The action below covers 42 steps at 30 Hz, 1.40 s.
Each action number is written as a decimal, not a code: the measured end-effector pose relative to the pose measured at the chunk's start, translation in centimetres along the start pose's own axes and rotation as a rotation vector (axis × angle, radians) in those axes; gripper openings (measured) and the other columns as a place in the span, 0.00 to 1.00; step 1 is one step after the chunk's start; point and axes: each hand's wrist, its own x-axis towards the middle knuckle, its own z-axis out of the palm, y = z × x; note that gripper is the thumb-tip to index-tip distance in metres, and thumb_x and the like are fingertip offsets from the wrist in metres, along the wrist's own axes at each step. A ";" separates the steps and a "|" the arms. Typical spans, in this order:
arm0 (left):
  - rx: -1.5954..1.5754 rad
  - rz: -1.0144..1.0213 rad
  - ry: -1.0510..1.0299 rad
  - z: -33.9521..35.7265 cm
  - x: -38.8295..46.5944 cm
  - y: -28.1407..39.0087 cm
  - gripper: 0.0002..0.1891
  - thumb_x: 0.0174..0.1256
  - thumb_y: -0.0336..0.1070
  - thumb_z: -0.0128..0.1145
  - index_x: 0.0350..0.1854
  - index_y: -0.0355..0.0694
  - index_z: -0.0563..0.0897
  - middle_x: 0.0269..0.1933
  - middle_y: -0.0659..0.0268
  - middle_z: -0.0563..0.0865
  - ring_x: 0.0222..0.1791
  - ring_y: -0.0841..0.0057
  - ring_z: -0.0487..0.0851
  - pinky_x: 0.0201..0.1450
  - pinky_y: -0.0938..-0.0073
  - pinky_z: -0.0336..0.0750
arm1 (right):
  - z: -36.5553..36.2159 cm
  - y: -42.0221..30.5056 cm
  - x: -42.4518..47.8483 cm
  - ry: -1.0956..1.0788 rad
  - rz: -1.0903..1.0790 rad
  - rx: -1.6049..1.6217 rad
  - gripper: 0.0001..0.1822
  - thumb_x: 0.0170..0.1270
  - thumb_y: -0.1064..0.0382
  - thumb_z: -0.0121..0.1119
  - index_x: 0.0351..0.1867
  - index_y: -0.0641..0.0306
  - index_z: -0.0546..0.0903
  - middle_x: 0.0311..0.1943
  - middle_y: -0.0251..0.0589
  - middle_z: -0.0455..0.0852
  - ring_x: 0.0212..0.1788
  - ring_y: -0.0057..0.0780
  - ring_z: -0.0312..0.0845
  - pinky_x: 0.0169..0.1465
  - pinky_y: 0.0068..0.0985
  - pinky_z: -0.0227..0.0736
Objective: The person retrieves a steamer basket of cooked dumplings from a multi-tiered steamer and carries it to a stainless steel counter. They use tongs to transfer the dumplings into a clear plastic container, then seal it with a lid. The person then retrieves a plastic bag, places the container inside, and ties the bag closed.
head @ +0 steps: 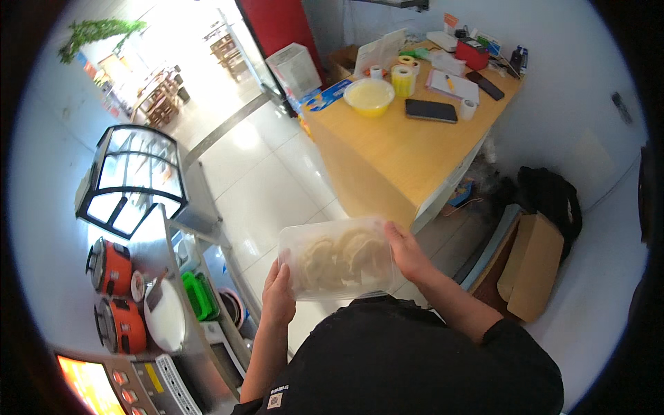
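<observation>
Between my two hands is a clear plastic food container (pixel 340 290), held level in front of my body. Several pale dumplings (pixel 340 259) show through its lid, lying side by side. My left hand (pixel 280 291) grips the container's left end, thumb along the rim. At the opposite end, my right hand (pixel 407 253) has its thumb on the upper right corner, with the other fingers hidden underneath. The near corner of a wooden desk (pixel 373 155) lies just beyond the container.
On the desk are a covered plastic bowl (pixel 369 97), a smartphone (pixel 430 111) and label rolls (pixel 403 80). A steel counter to the left bears orange rice cookers (pixel 111 267), a round white board (pixel 165 314) and a glass display case (pixel 137 176). A cardboard box (pixel 534 267) stands at right.
</observation>
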 end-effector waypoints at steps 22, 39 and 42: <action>0.514 -0.006 -0.721 18.0 32.1 1.4 0.20 0.74 0.33 0.50 0.66 0.37 0.73 0.56 0.63 0.81 0.54 0.78 0.77 0.58 0.75 0.70 | -12.4 -5.3 16.3 0.948 0.111 -0.085 0.18 0.75 0.55 0.51 0.41 0.71 0.82 0.31 0.30 0.80 0.34 0.17 0.71 0.40 0.21 0.67; 0.627 0.373 -0.744 21.0 37.5 1.7 0.19 0.71 0.28 0.52 0.63 0.33 0.75 0.42 0.61 0.79 0.42 0.71 0.76 0.49 0.75 0.70 | -10.8 -8.0 16.0 1.064 0.122 -0.310 0.13 0.69 0.64 0.61 0.51 0.69 0.82 0.34 0.30 0.83 0.36 0.15 0.75 0.43 0.16 0.71; 0.711 0.423 -0.690 21.0 37.0 1.7 0.20 0.70 0.28 0.51 0.63 0.33 0.75 0.43 0.60 0.79 0.42 0.69 0.76 0.49 0.75 0.71 | -11.1 -7.9 16.3 1.027 0.105 -0.370 0.12 0.69 0.65 0.60 0.49 0.70 0.82 0.32 0.30 0.82 0.35 0.15 0.74 0.41 0.16 0.70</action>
